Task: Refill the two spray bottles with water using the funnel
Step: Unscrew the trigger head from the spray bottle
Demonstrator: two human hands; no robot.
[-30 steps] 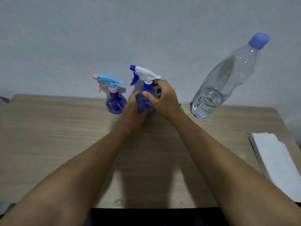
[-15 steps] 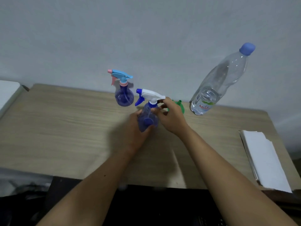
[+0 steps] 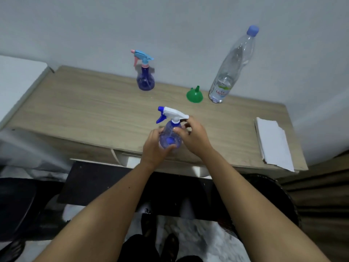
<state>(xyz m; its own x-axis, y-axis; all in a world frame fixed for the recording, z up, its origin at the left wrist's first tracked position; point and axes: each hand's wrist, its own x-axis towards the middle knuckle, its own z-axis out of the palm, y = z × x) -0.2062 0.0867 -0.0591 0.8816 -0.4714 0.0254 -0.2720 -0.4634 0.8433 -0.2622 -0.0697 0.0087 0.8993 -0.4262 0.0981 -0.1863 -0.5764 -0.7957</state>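
pale wood-grain table (image 3: 94, 110) against a plain grey-white wall (image 3: 170, 25)

Plain pale wall (image 3: 170, 25) behind a light wooden desk (image 3: 85, 110) — dark chair (image 3: 15, 205) left.

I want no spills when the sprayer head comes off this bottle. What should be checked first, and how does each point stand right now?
1. Bottle body held: ok. The left hand grips the spray bottle near its base.
2. Head within grasp: ok. The right hand has its fingers at the neck under the white sprayer head.
3. Head loosened: cannot tell; it sits on the bottle.
4. Funnel ready: ok. The green funnel lies on the table, mouth down, beside the water bottle.
5. Water bottle opened: not ok; its blue cap is on.
6. Second spray bottle out of the way: ok, it stands near the wall.
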